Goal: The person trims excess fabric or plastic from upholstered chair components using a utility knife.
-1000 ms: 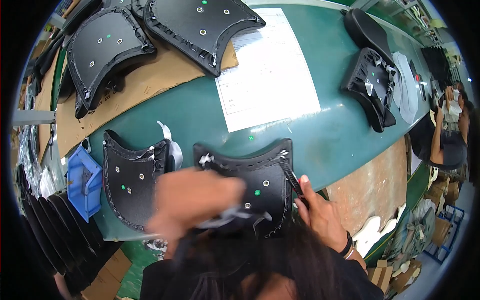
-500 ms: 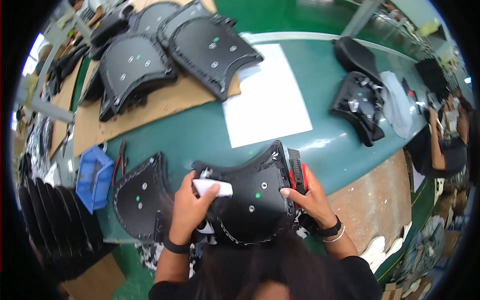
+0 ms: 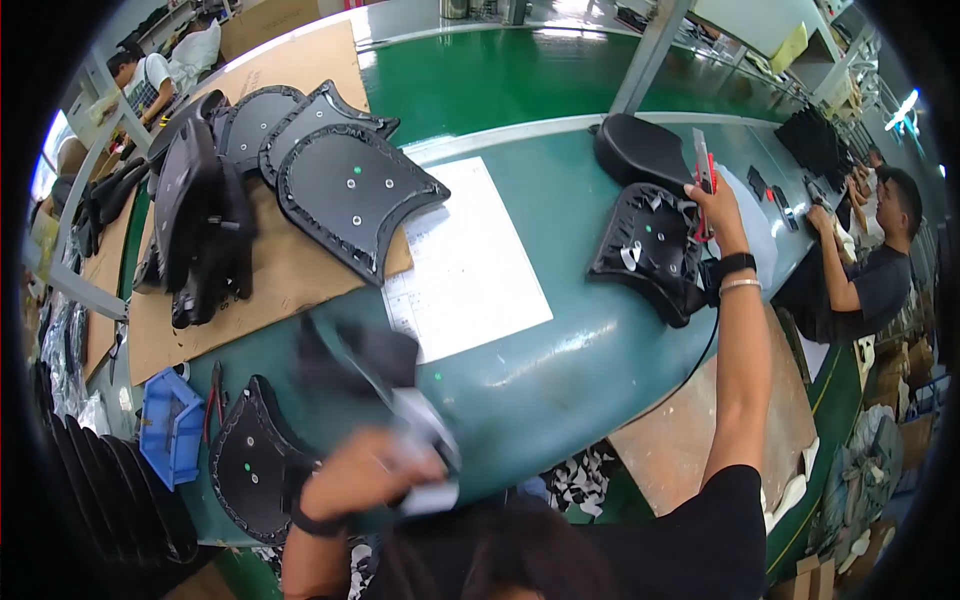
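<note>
My right hand (image 3: pixel 716 205) reaches out to the far right, closed around a red utility knife (image 3: pixel 706 175) that points upward. It is just beside a black upholstered panel (image 3: pixel 648 245) with its underside up, stapled edges and white scraps on it. My left hand (image 3: pixel 365 470) is at the table's near edge, smeared by motion. A blurred white and grey piece (image 3: pixel 428 445) is at its fingertips; whether it is gripped cannot be told. Just beyond it, a blurred dark shape (image 3: pixel 365 355) is over the table. Left of that hand lies another black panel (image 3: pixel 255 460) with a stapled rim.
Several black panels (image 3: pixel 345 195) are piled on cardboard (image 3: pixel 290 270) at the back left. A white paper sheet (image 3: pixel 475 270) lies mid-table. A blue bin (image 3: pixel 170 425) and red-handled pliers (image 3: pixel 215 400) are at the left. A co-worker (image 3: pixel 850 260) works at the right.
The panel between my hands has left its place in front of me. My right hand has moved far right with the knife. A panel at the pile's left now stands tilted and blurred.
</note>
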Available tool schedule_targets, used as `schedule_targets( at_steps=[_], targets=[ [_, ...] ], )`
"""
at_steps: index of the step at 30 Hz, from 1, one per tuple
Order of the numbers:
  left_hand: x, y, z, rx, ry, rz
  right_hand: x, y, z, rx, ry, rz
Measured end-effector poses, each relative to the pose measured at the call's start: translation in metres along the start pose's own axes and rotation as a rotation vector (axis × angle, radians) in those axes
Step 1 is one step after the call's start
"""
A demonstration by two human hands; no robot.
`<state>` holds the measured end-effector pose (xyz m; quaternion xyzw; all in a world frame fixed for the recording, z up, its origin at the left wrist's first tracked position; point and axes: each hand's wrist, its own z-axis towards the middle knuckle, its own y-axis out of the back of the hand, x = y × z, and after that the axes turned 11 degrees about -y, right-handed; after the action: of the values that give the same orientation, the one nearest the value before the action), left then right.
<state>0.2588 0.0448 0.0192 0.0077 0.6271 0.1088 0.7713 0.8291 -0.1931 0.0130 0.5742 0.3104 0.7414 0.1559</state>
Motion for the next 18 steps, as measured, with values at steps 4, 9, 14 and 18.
schedule_targets(
  at_steps=[4, 9, 14, 18],
  targets=[
    [-0.014, -0.018, -0.015, 0.511, 0.392, 0.213, 0.001, -0.03, 0.065, 0.085, -0.132, 0.221],
    [-0.001, -0.062, -0.11, -0.533, 0.514, 0.289, -0.042, -0.041, 0.123, 0.097, -0.219, 0.248],
    [0.014, -0.056, -0.102, -0.671, 0.183, 1.007, -0.042, -0.037, 0.125, 0.378, -0.405, 0.229],
    [0.027, -0.032, -0.071, -0.701, 0.091, 1.026, 0.047, -0.073, 0.07, 0.786, -0.301, 0.303]
  ],
)
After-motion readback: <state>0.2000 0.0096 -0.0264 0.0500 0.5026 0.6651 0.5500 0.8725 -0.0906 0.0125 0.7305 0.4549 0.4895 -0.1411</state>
